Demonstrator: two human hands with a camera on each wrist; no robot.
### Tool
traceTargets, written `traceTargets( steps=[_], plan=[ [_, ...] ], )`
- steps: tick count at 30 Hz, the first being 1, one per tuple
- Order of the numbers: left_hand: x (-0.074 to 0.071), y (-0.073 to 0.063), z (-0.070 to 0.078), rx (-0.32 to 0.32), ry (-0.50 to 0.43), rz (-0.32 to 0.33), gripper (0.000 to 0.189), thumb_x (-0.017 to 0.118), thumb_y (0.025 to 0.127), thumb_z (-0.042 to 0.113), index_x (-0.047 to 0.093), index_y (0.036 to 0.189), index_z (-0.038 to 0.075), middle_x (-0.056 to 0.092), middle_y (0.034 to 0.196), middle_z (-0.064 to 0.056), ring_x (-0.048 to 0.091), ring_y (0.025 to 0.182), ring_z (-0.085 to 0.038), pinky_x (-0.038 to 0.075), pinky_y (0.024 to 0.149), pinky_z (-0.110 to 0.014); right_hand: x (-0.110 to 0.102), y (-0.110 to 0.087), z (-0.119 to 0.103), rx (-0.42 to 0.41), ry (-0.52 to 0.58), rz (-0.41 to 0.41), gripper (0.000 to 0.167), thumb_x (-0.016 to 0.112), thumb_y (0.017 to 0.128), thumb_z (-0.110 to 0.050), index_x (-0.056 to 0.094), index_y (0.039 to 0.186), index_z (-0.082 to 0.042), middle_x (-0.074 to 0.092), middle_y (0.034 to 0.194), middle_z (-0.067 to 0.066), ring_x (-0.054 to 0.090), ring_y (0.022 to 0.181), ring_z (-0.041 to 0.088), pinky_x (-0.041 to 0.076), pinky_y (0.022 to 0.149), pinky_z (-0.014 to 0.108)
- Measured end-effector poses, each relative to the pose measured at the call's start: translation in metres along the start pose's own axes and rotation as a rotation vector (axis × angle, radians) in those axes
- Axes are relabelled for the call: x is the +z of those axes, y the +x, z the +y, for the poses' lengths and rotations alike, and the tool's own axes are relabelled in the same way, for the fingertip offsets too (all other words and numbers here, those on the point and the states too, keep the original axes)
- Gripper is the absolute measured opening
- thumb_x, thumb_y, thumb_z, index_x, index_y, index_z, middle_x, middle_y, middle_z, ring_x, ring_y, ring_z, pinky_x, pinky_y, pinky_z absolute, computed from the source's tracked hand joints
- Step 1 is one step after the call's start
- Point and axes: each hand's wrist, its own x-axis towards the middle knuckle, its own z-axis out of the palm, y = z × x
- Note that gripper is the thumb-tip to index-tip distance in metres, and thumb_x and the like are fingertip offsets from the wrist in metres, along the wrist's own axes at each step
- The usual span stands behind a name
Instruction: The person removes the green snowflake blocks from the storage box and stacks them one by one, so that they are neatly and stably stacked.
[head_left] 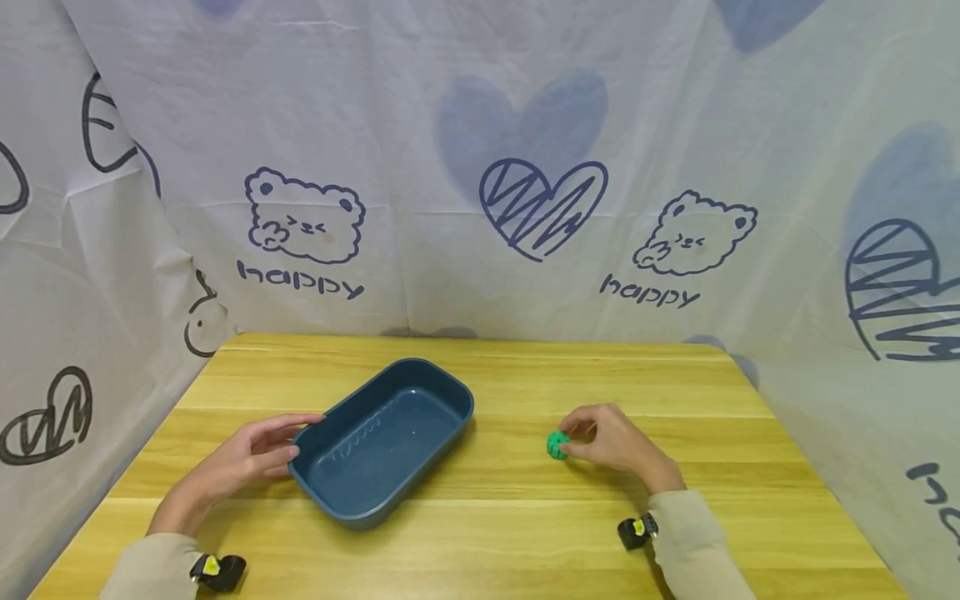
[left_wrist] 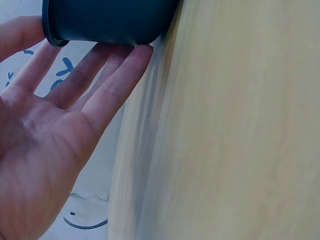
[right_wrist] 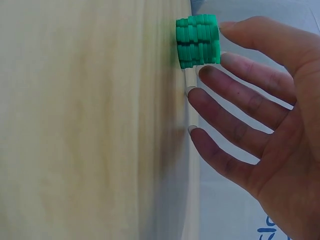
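On the left of the table, the head view shows a dark blue rectangular bin (head_left: 375, 454) with rounded corners and nothing visible inside. My left hand (head_left: 258, 446) touches its near left end, thumb at the rim and the other fingers extended against the outer wall (left_wrist: 110, 22). To the right of the bin, my right hand (head_left: 611, 437) pinches the edge of a small green round piece (head_left: 557, 446) between thumb and index fingertips. Up close, the piece (right_wrist: 198, 41) has grooved sides and stands at the tabletop. The other right fingers (right_wrist: 225, 120) spread loosely beneath the index finger.
The wooden table (head_left: 510, 533) ends at the back against a pale cloth (head_left: 420, 275) printed with hearts, bears and words. The cloth also hangs on both sides. Each wrist carries a small black camera, one left (head_left: 225, 573) and one right (head_left: 633, 533).
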Motion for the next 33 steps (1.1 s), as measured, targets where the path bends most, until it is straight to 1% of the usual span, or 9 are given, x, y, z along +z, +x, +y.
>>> traceTargets(
  steps=[7,13,16,20,24,30,33],
  plan=[
    [0.0001,0.0021,0.0007,-0.011,-0.016,-0.010,0.049,0.051,0.106,0.008,0.042,0.153,-0.002,0.054,0.143,0.028,0.059,0.124,0.006,0.060,0.092,-0.028,-0.0046,-0.0028,0.0030,0.017,0.005,-0.007,0.031,0.079,0.092,-0.029,0.076,0.113,-0.007,0.078,0.105,0.003,0.071,0.090,0.014,0.061,0.082,0.032],
    [-0.0008,0.0028,-0.0007,-0.006,-0.010,-0.010,0.049,0.051,0.106,0.008,0.043,0.153,-0.002,0.054,0.143,0.028,0.059,0.124,0.006,0.060,0.091,-0.028,-0.0060,-0.0036,0.0023,0.026,-0.004,-0.007,0.032,0.077,0.094,-0.029,0.075,0.115,-0.005,0.077,0.106,0.004,0.071,0.090,0.014,0.059,0.082,0.028],
    [-0.0008,0.0030,-0.0014,-0.011,-0.008,-0.010,0.049,0.051,0.106,0.008,0.043,0.153,-0.002,0.054,0.143,0.029,0.059,0.123,0.005,0.060,0.091,-0.028,-0.0058,-0.0038,0.0020,0.031,-0.003,-0.002,0.032,0.076,0.094,-0.028,0.074,0.116,-0.004,0.077,0.106,0.005,0.071,0.091,0.015,0.059,0.082,0.028],
    [-0.0001,0.0032,-0.0021,-0.014,-0.010,-0.011,0.049,0.052,0.106,0.008,0.043,0.153,-0.001,0.054,0.143,0.028,0.059,0.124,0.004,0.060,0.091,-0.029,-0.0057,-0.0041,0.0021,0.037,-0.010,0.013,0.031,0.075,0.095,-0.027,0.074,0.116,-0.004,0.077,0.107,0.006,0.071,0.092,0.016,0.061,0.083,0.035],
    [-0.0002,0.0038,-0.0022,-0.024,-0.004,-0.008,0.049,0.053,0.106,0.010,0.044,0.154,0.001,0.053,0.143,0.029,0.057,0.125,0.008,0.060,0.092,-0.028,-0.0056,-0.0039,0.0030,0.041,-0.021,0.024,0.030,0.074,0.096,-0.028,0.075,0.116,-0.005,0.077,0.108,0.005,0.071,0.092,0.016,0.062,0.085,0.040],
    [-0.0001,0.0034,-0.0009,-0.049,0.028,0.006,0.050,0.055,0.106,0.013,0.045,0.154,0.004,0.051,0.143,0.030,0.049,0.126,0.017,0.058,0.093,-0.026,-0.0053,-0.0045,0.0047,0.043,-0.023,0.030,0.029,0.073,0.097,-0.029,0.075,0.115,-0.006,0.077,0.110,0.006,0.070,0.093,0.016,0.061,0.085,0.036],
    [-0.0008,0.0027,-0.0007,-0.068,0.038,0.010,0.050,0.056,0.106,0.014,0.046,0.154,0.005,0.051,0.142,0.031,0.049,0.125,0.018,0.058,0.093,-0.026,-0.0048,-0.0037,0.0045,0.044,-0.024,0.040,0.029,0.073,0.097,-0.028,0.075,0.116,-0.006,0.077,0.110,0.007,0.071,0.093,0.016,0.061,0.085,0.034]
  ],
)
